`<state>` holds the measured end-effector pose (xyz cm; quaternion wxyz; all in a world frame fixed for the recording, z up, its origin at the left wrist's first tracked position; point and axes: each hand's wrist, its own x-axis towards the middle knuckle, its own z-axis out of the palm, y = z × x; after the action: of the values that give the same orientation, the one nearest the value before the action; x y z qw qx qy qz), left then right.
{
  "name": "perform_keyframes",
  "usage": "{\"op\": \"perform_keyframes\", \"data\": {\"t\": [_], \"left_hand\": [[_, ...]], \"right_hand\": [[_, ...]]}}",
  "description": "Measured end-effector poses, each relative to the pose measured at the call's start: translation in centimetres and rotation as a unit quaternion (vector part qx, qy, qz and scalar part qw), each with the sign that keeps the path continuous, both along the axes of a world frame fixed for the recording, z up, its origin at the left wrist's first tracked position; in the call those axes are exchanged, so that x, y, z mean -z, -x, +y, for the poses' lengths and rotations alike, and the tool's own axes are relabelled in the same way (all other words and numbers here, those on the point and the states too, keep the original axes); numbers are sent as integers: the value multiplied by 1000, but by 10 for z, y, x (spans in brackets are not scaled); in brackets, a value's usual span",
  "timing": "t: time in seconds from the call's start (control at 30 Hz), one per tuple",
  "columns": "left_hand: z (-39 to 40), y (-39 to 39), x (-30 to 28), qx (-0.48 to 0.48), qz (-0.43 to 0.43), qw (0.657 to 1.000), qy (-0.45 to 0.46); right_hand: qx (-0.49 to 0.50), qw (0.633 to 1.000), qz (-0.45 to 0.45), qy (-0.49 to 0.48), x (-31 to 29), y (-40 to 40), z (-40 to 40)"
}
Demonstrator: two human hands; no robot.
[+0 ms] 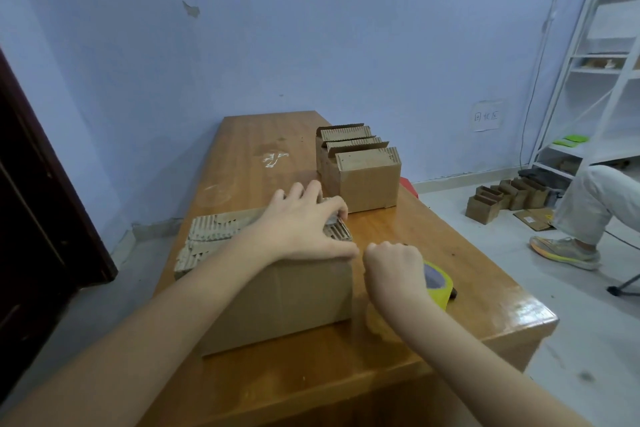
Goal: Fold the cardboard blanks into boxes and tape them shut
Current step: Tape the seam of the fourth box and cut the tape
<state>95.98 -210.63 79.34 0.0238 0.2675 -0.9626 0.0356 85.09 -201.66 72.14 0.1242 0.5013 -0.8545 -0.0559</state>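
Observation:
A brown cardboard box [284,302] stands on the wooden table [398,374] right in front of me, its top flaps folded down. My left hand [304,222] lies spread over the top of the box at its right end, fingers pressing the flaps, the thumb along the front edge. My right hand [391,270] is curled in a fist just right of the box, gripping a tape dispenser with a yellow roll [438,282]. The hand hides most of the dispenser. A strip of clear tape seems to run down the box's right side.
Several folded boxes [360,170] stand in a row at the far right of the table. More small boxes [498,203] sit on the floor. A seated person's leg and shoe [568,253] are at the right, by white shelving [602,80]. A dark door [31,218] is left.

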Motion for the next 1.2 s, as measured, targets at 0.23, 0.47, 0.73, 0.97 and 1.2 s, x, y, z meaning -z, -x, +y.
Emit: {"op": "perform_keyframes", "data": {"t": [0.23,0.47,0.73,0.97,1.2], "left_hand": [[1,12,-6,-17,-84,996,-5],[-16,-32,-15,-16,7,991,-132],[-21,-85,10,31,-18,997,-69],[-29,-154,27,51,60,997,-15],[-46,-182,34,46,339,914,-218]], "right_hand": [[33,999,20,-22,35,-5,-7],[8,982,-1,188,-18,-18,18],[-231,952,-150,132,-35,-30,-8],[-275,941,-166,109,-35,-21,-8],[-285,889,-333,130,-34,-9,-12]]}}
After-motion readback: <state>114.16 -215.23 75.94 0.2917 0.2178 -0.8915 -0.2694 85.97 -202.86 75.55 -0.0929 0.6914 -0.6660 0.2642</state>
